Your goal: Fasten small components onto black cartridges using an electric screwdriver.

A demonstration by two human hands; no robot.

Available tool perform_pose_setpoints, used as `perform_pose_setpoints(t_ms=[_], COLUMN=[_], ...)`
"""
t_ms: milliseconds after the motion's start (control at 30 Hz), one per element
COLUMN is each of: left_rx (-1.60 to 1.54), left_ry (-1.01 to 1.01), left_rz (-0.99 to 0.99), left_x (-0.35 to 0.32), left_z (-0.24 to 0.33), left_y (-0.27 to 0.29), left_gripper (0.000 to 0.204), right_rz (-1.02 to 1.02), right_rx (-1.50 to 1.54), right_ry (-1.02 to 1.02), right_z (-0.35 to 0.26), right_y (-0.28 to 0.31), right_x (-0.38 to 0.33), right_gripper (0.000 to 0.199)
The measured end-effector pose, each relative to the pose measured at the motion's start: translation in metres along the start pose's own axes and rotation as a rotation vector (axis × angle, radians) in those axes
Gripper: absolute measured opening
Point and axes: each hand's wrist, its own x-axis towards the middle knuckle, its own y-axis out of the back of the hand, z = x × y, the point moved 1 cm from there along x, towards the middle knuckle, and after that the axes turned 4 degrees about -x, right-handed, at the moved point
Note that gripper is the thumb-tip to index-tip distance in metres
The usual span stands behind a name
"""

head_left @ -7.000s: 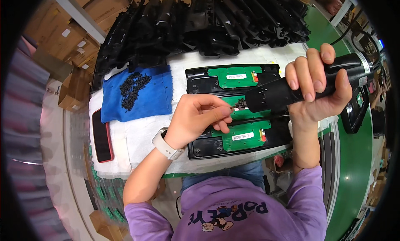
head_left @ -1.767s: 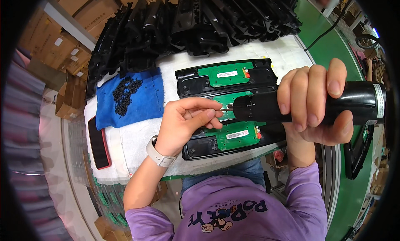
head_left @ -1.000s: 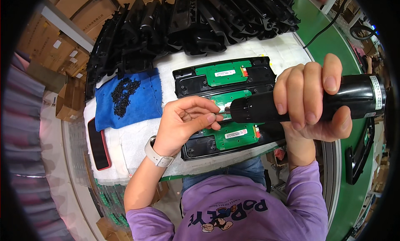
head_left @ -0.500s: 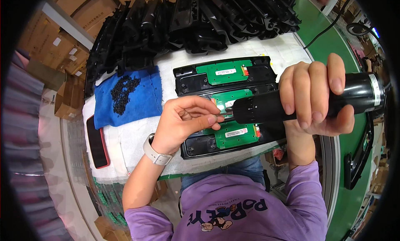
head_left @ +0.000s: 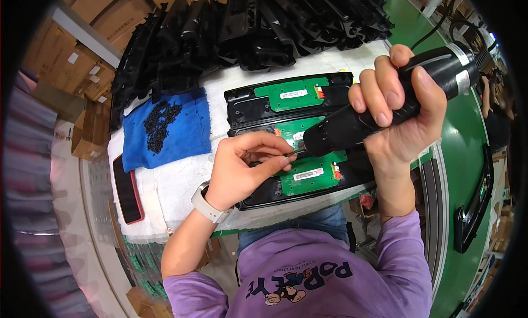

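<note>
Your right grip (head_left: 408,122) wraps fully around the black power screwdriver (head_left: 340,132), while your left grip (head_left: 246,165), nearly closed, apparently pinches its bit (head_left: 297,151).

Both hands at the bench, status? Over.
Right hand gripping black cylindrical power driver. Left hand at its metal tip. Driver, left hand partly hide middle green circuit board.

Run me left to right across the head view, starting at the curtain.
Grey-purple curtain → blue cloth bearing small black pieces → left hand → right hand gripping a black power tool → black housing on the green surface.
</note>
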Motion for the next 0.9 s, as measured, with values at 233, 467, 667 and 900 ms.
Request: perform_pose_setpoints(t_ms=[233,467,667,900], left_rx=[0.133,-0.044,-0.14,0.216], left_ry=[-0.067,0.005,0.001,-0.123], left_rz=[0.027,0.012,-0.044,0.185], left_x=[0.0,0.0,0.002,0.004], left_z=[-0.003,0.003,0.0,0.003], left_y=[-0.001,0.003,0.008,0.01], left_gripper=[0.015,0.017,0.015,0.01], right_rz=[0.132,0.01,-0.015,-0.33], right_rx=[-0.041,0.033,0.118,-0.125], right_ry=[-0.067,-0.02,-0.045,-0.028], right_z=[0.002,0.003,0.003,-0.018], right_y=[-0.001,0.003,0.009,0.025], right_x=[0.0,-0.001,0.002,0.007], right_gripper=[0.018,0.021,0.023,0.023])
